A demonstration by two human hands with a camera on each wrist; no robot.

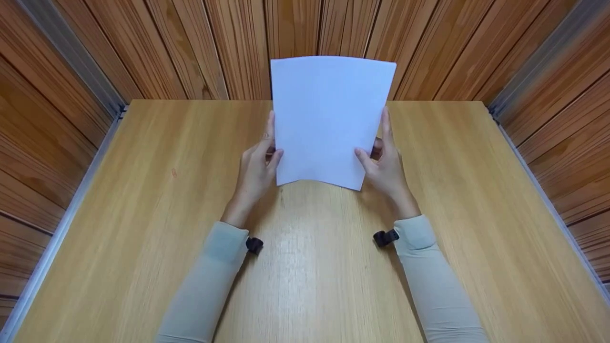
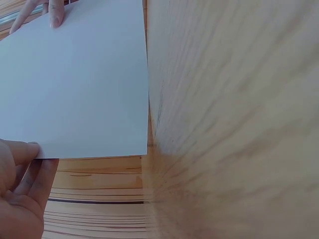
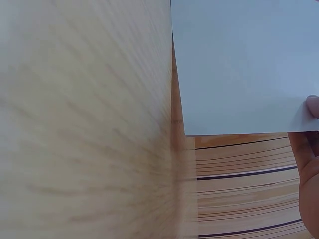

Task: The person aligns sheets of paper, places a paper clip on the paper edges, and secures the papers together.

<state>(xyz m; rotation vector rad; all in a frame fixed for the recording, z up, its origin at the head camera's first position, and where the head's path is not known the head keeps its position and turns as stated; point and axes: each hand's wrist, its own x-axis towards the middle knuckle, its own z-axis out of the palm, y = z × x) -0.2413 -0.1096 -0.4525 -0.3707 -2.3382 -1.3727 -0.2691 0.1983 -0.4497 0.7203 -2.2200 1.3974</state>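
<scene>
White paper (image 1: 329, 119), bowed slightly across its width, stands tilted up between the two hands over the far middle of the table. Its left edge is held by the left hand (image 1: 255, 169), thumb on the near face and fingers behind. On the opposite edge, the right hand (image 1: 387, 169) grips in the same way, its index finger pointing up along the side. The left wrist view shows the near face of the paper (image 2: 94, 84) as blank, with its lower edge close to the tabletop. Most of the fingers are hidden behind the paper.
A wooden table (image 1: 143, 228) lies under both forearms. Wood-plank walls (image 1: 238, 43) rise behind it and on both sides, with grey metal strips (image 1: 62, 214) along the side edges. Small black devices (image 1: 254, 245) sit at both sleeve cuffs.
</scene>
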